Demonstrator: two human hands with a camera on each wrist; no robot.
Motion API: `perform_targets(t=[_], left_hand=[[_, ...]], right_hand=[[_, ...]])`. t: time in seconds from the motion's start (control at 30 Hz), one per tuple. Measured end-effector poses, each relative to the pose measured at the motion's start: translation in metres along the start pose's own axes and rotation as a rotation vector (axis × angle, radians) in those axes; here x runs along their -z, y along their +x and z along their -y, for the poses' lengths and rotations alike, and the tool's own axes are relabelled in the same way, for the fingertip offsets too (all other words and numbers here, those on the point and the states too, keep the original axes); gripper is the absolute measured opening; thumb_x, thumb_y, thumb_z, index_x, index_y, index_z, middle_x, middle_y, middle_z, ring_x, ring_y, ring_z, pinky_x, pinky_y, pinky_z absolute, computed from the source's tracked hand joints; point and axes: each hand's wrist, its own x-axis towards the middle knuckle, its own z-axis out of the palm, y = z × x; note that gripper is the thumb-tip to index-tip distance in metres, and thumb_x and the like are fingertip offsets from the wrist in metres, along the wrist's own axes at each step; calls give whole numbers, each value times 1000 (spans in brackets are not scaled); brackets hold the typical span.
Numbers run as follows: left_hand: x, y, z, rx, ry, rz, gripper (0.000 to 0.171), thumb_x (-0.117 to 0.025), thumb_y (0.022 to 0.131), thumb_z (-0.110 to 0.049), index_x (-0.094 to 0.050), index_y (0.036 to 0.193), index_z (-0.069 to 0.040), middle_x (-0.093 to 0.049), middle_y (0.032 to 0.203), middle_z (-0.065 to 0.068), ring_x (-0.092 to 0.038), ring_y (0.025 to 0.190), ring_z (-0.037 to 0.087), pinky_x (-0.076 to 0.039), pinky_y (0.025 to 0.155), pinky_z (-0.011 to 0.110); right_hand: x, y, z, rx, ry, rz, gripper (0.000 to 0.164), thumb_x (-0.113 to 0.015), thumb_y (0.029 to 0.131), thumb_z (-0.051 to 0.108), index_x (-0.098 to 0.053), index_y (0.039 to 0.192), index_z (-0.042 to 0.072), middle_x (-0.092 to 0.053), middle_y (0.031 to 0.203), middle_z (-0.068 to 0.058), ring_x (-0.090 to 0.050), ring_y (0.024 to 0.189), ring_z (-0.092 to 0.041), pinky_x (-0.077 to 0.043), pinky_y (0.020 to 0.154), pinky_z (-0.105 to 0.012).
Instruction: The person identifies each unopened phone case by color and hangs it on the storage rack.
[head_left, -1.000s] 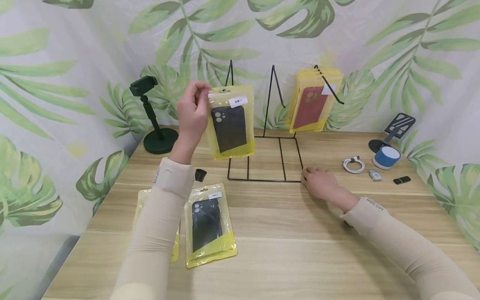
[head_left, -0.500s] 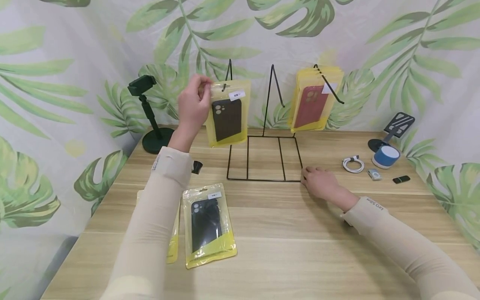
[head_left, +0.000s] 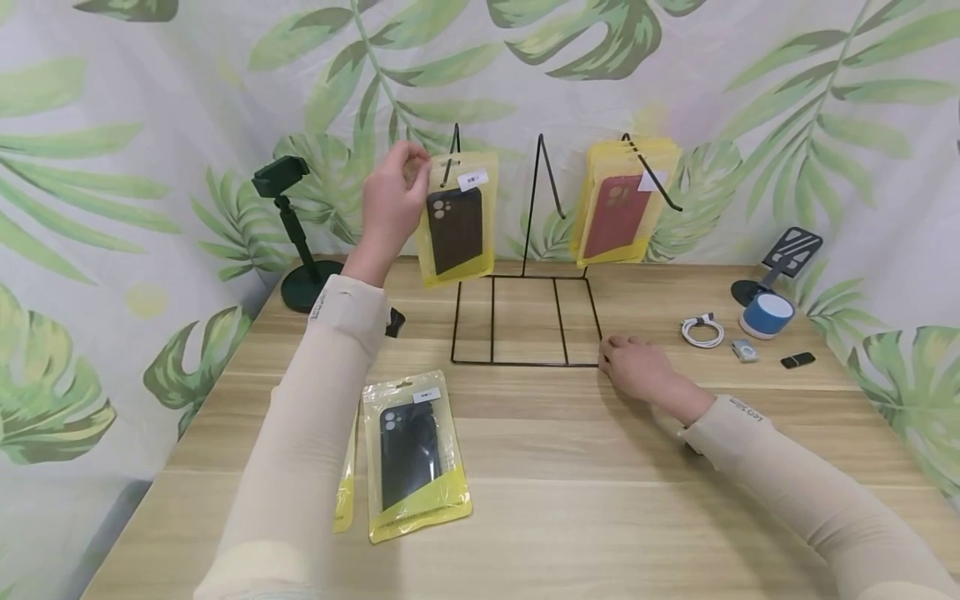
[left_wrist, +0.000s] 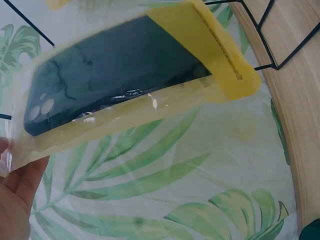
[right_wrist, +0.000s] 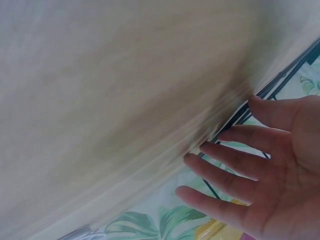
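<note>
My left hand (head_left: 395,196) pinches the top left corner of a yellow, clear-fronted bag with a dark phone case (head_left: 456,229) in it. The tip of the rack's left hook shows in front of this bag at its hang hole. In the left wrist view the bagged phone case (left_wrist: 115,70) slants away from the fingers. My right hand (head_left: 637,367) rests at the front right corner of the black wire rack (head_left: 525,363). The right wrist view shows this hand (right_wrist: 270,165) with fingers extended and spread, fingertips close along the rack's wire and the tabletop.
Several yellow bags, the front one with a red phone case (head_left: 618,217), hang on the right hook. Another bagged dark case (head_left: 411,454) lies on the table, partly beside one under my left sleeve. A phone stand (head_left: 300,242), white cable (head_left: 702,332) and blue speaker (head_left: 767,315) stand around.
My left hand has raised the bagged phone case and moved it back onto the left hook, whose tip now comes out in front of it. The right hand has stayed at the rack's corner.
</note>
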Motion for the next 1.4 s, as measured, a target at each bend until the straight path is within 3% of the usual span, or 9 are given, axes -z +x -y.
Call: perform_targets(t=[0.47, 0.73, 0.9, 0.97, 1.03, 1.1, 1.23, 1.4], left_hand=[[-9, 21, 6, 55, 112, 59, 23, -50, 103, -23, -59, 117, -6, -71, 114, 15, -65, 91, 35, -48, 78, 45], [-11, 32, 7, 132, 172, 105, 28, -46, 101, -16, -57, 126, -10, -69, 112, 17, -54, 78, 30, -38, 67, 35], [-11, 36, 6, 170, 205, 143, 31, -45, 102, -17, -55, 131, -12, -68, 107, 16, -50, 74, 25, -37, 65, 32], [-10, 37, 6, 172, 203, 154, 33, -45, 102, -17, -54, 133, -13, -68, 112, 15, -51, 74, 26, -39, 65, 34], [-10, 37, 8, 168, 197, 165, 36, -45, 101, -18, -51, 136, -13, -66, 125, 13, -57, 82, 28, -43, 70, 37], [-9, 35, 9, 163, 180, 180, 43, -47, 101, -19, -45, 143, -14, -60, 138, 10, -61, 100, 30, -48, 82, 41], [-6, 21, 14, 177, 128, 214, 64, -50, 101, -23, -21, 158, -18, -39, 158, 4, -46, 137, 26, -43, 107, 43], [4, -14, 19, 159, 120, 259, 79, -53, 101, -25, -1, 161, -18, -17, 166, 6, -35, 145, 30, -38, 112, 48]], right_hand=[[-2, -1, 2, -6, 2, -7, 35, -57, 100, 27, -63, 125, 3, -65, 125, -18, -64, 106, -40, -56, 82, -53], [-3, 0, 3, 1, 2, -11, 35, -57, 100, 27, -63, 125, 3, -65, 127, -18, -64, 106, -39, -56, 81, -52], [-3, 0, 3, 10, 1, -37, 33, -59, 99, 27, -64, 123, 3, -66, 124, -18, -65, 103, -39, -57, 78, -51], [-3, 0, 3, 10, 4, -41, 33, -59, 99, 26, -64, 122, 3, -66, 123, -18, -65, 103, -39, -57, 78, -51], [-3, 0, 2, 8, 2, -39, 34, -59, 99, 26, -64, 122, 3, -66, 123, -18, -65, 103, -39, -57, 79, -51], [-3, 0, 2, 7, -1, -34, 34, -58, 100, 26, -63, 124, 3, -66, 124, -18, -65, 103, -39, -57, 80, -51], [-3, 0, 1, 3, -4, -23, 35, -58, 100, 26, -63, 125, 2, -65, 125, -18, -65, 105, -39, -57, 82, -51], [-3, 1, -1, -15, 6, -11, 36, -57, 100, 27, -62, 127, 2, -65, 127, -18, -64, 106, -40, -56, 82, -53]])
